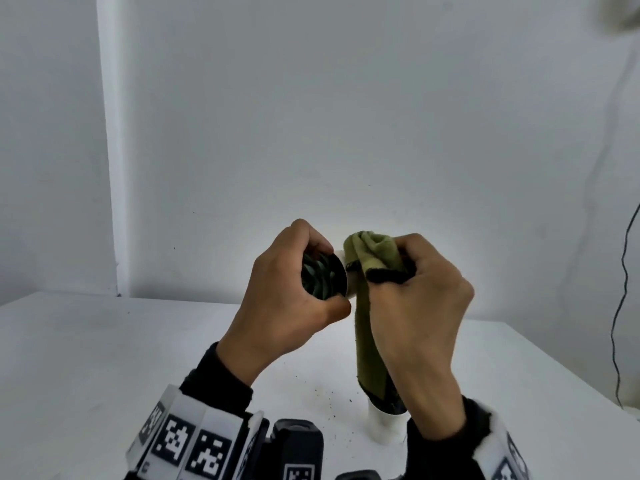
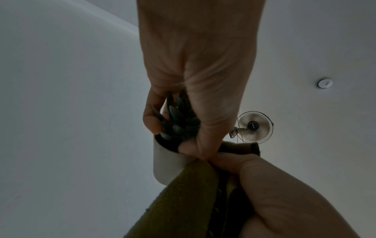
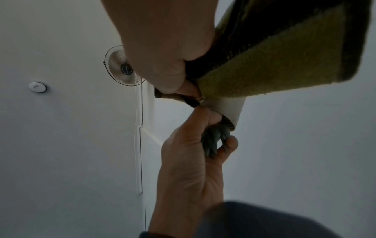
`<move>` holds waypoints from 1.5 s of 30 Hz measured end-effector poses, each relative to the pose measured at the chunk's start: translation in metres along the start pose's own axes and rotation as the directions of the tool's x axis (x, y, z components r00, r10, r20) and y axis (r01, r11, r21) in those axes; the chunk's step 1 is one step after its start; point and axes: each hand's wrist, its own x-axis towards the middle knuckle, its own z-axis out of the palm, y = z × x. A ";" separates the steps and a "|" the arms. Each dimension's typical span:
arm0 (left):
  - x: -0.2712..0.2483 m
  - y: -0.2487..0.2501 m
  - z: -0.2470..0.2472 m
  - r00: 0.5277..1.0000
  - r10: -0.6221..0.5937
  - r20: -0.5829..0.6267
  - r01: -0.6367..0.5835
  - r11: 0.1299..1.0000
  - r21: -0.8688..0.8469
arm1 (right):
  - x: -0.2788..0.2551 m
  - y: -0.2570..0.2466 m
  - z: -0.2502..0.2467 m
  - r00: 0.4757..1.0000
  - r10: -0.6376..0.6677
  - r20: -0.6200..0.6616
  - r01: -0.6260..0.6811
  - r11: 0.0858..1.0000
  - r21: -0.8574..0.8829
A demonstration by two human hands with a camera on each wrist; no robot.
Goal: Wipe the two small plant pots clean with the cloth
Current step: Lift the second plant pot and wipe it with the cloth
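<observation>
My left hand [image 1: 327, 275] grips a small white pot [image 1: 351, 282] by its rim and its dark green succulent [image 1: 320, 277], holding it tipped on its side above the table. My right hand [image 1: 415, 282] grips an olive-green cloth [image 1: 372, 251] wrapped over the pot's body, and one end of the cloth hangs down. From the left wrist, the pot [image 2: 167, 162] sits between my left hand [image 2: 170, 135] and the cloth [image 2: 183, 201]. From the right wrist, the cloth [image 3: 274, 64] covers most of the pot [image 3: 230, 107]. A second white pot [image 1: 384, 426] stands on the table, partly hidden behind the cloth and my right wrist.
Below my hands the white table [image 1: 104, 358] carries scattered dark soil crumbs [image 1: 329, 400]. A white wall stands close behind it. A black cable [image 1: 623, 271] hangs at the right. A wall fan [image 2: 253, 127] is mounted high up.
</observation>
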 end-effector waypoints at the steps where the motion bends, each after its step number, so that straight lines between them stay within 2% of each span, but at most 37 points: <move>1: 0.000 0.000 0.000 1.000 0.000 0.002 0.000 1.000 0.004 | 0.000 -0.001 0.000 1.000 0.014 0.012 -0.014 1.000 0.021; 4: 0.001 0.001 -0.003 1.000 -0.006 0.012 0.006 1.000 0.004 | 0.004 -0.004 -0.005 0.992 0.096 0.075 -0.105 0.986 0.126; 6: 0.002 0.001 -0.006 1.000 -0.022 0.018 0.023 1.000 -0.016 | 0.009 -0.004 -0.010 0.976 0.172 0.136 -0.205 0.936 0.287; 9: 0.001 0.001 -0.010 0.999 -0.039 0.005 0.039 0.997 -0.072 | 0.017 -0.003 -0.017 0.929 0.317 0.193 -0.367 0.706 0.606; 11: 0.002 -0.001 -0.013 0.999 -0.045 0.005 0.046 0.995 -0.092 | 0.022 0.000 -0.023 0.909 0.380 0.172 -0.388 0.622 0.680; 13: 0.003 -0.003 -0.015 0.999 -0.046 0.009 0.047 0.994 -0.102 | 0.026 0.002 -0.030 0.919 0.371 0.132 -0.357 0.643 0.678; 17: 0.002 -0.003 -0.017 1.000 -0.019 0.014 0.021 0.994 -0.110 | 0.027 0.001 -0.034 0.969 0.224 0.100 -0.241 0.789 0.565; 20: 0.002 -0.003 -0.016 1.000 -0.010 0.016 0.012 0.993 -0.119 | 0.021 -0.005 -0.030 0.978 0.111 0.179 -0.186 0.853 0.488; 23: 0.002 -0.003 -0.015 1.000 -0.003 0.031 0.006 0.994 -0.108 | 0.012 -0.011 -0.021 0.956 0.007 0.293 -0.133 0.901 0.412; 25: 0.002 -0.003 -0.014 0.999 0.002 0.040 0.002 0.993 -0.115 | 0.007 -0.010 -0.014 0.952 -0.042 0.302 -0.067 0.938 0.341; 30: 0.002 -0.002 -0.014 1.000 0.003 0.021 -0.001 0.997 -0.078 | -0.002 0.001 0.003 0.973 -0.194 0.121 0.169 0.966 0.197; 37: 0.000 -0.001 -0.006 0.999 -0.008 0.049 0.011 0.998 -0.060 | -0.002 0.014 0.011 0.966 -0.251 -0.057 0.251 0.968 0.003; 39: -0.001 0.000 -0.006 0.997 0.013 0.073 -0.010 0.999 -0.037 | 0.001 0.017 0.008 0.978 -0.197 -0.067 0.197 0.980 -0.004; 40: -0.001 0.001 -0.006 0.997 0.014 0.076 -0.012 0.999 -0.034 | 0.004 0.018 0.006 0.991 -0.122 -0.051 0.124 0.992 0.031; 43: 0.001 -0.002 -0.007 0.998 -0.044 0.045 0.047 0.997 -0.066 | 0.015 0.017 -0.007 0.994 0.111 0.022 -0.113 0.955 0.275; 45: 0.003 -0.007 -0.008 0.995 -0.098 -0.003 0.097 0.991 -0.091 | 0.018 0.010 -0.016 0.982 0.180 0.063 -0.190 0.893 0.407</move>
